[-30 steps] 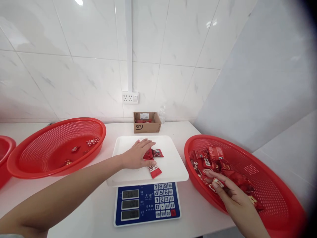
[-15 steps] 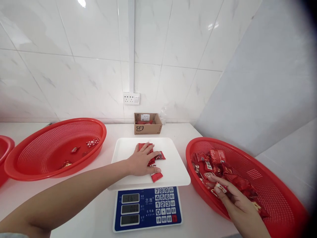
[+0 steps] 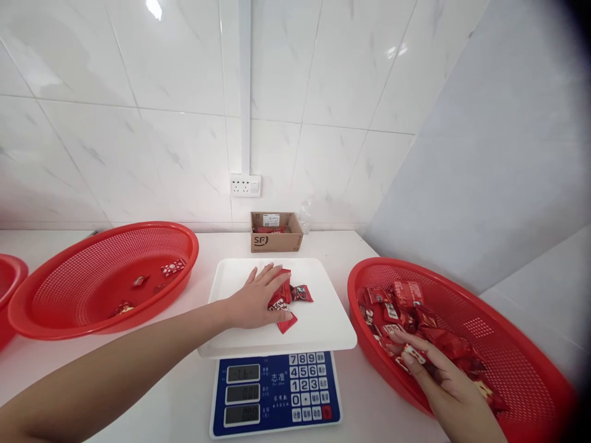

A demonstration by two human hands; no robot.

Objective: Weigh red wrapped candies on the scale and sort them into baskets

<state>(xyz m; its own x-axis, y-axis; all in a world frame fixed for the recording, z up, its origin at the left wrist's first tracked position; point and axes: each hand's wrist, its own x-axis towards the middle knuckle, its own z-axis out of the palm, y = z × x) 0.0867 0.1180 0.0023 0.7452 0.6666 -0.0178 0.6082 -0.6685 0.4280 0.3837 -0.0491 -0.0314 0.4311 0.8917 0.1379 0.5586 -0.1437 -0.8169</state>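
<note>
Sitting on a white table [image 3: 170, 403] by a pretty shiny marbled tile wall [image 3: 175, 160], the blue scale [image 3: 277, 397] has red packets [image 3: 302, 293] on its white tray [image 3: 318, 329] under my spread left hand [image 3: 258, 301], while my right hand [image 3: 443, 375] pinches a small packet [image 3: 414, 354] over the red basket [image 3: 526, 344].

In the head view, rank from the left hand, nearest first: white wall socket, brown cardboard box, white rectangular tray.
1. White rectangular tray, under the left hand.
2. Brown cardboard box, behind the tray.
3. White wall socket, higher than the box.
</note>
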